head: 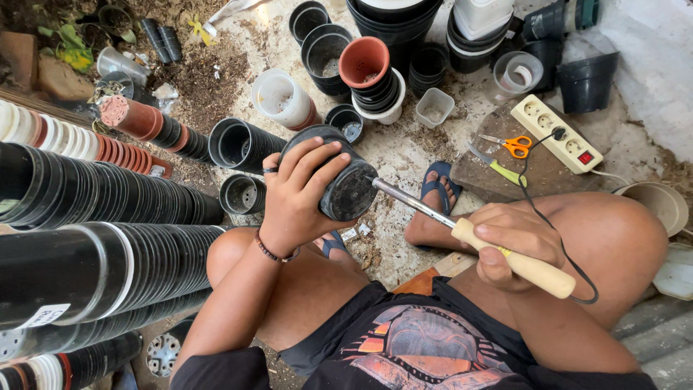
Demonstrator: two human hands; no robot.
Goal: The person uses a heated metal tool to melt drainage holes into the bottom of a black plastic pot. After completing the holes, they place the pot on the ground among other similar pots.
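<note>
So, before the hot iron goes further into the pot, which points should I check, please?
1. Left hand grips the pot firmly, its base turned toward the iron: ok.
2. Iron tip meets the pot base: ok.
3. Left fingers are clear of the tip: ok, they wrap the pot wall.
4. Right hand is on the wooden handle, not on metal: ok.
5. Cord runs free to the power strip: ok.
6. Bare feet lie close under the iron: not ok.
</note>
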